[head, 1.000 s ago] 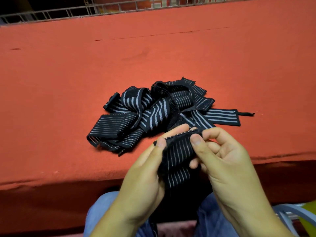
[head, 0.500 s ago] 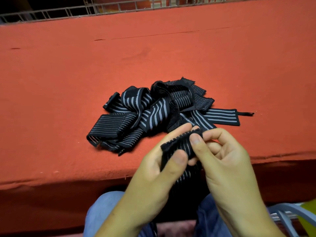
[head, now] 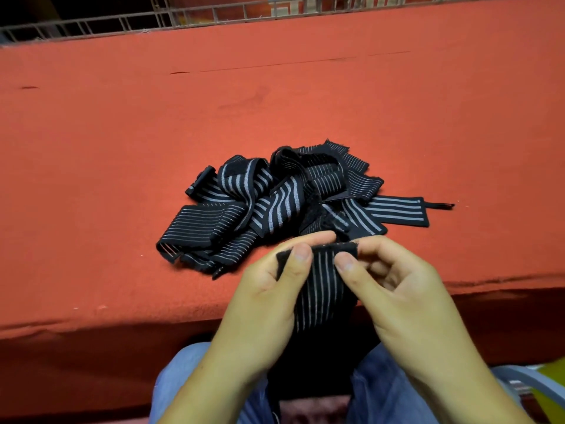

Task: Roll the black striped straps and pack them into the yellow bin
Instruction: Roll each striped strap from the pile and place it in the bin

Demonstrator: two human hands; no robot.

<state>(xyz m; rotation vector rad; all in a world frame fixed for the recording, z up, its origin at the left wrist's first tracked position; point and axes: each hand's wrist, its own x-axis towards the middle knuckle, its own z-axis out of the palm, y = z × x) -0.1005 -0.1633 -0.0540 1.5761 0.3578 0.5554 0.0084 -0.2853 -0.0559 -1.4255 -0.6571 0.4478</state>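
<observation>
We see both hands close together at the near edge of the tabletop, each clamped on the same black striped strap. The left hand pinches the strap's upper left corner between thumb and forefinger. The right hand pinches the upper right corner the same way, with its other fingers curled into the palm. The strap's top edge is stretched flat between the two thumbs. From there its length hangs down between the hands, past the tabletop's edge and toward the person's blue jeans.

Just beyond the hands, a loose heap of striped straps lies tangled on the red felt. One strap end sticks out flat to the right. At the lower right corner we make out a sliver of yellow behind a grey curved bar; we cannot tell whether it is the bin.
</observation>
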